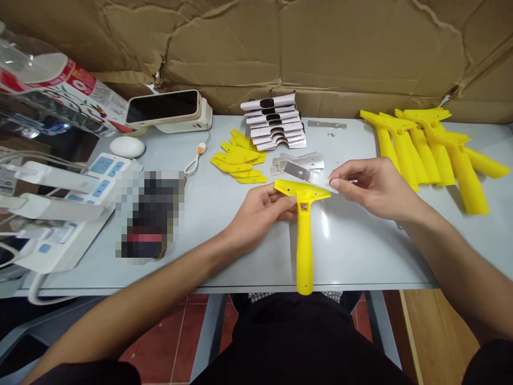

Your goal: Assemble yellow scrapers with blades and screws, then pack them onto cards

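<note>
My left hand (pixel 266 208) is closed around the head of a yellow scraper handle (pixel 304 240), whose grip points down past the table's front edge. Between the fingertips of my right hand (pixel 366 184) is one end of a thin metal blade (pixel 308 175), held tilted just above the scraper head. Whether the blade touches the head I cannot tell. Behind it lies a small pile of loose metal blades (pixel 315 160). Several yellow plastic blade covers (pixel 236 160) are heaped to the left of that pile.
Paper-wrapped blades (pixel 276 123) are stacked at the back, near a single blade (pixel 326 124) and small screws (pixel 331 135). More yellow scraper handles (pixel 428 144) lie at right. At left are a phone (pixel 164 108), a white mouse (pixel 127 146), a power strip (pixel 84 214) and a bottle (pixel 80 91).
</note>
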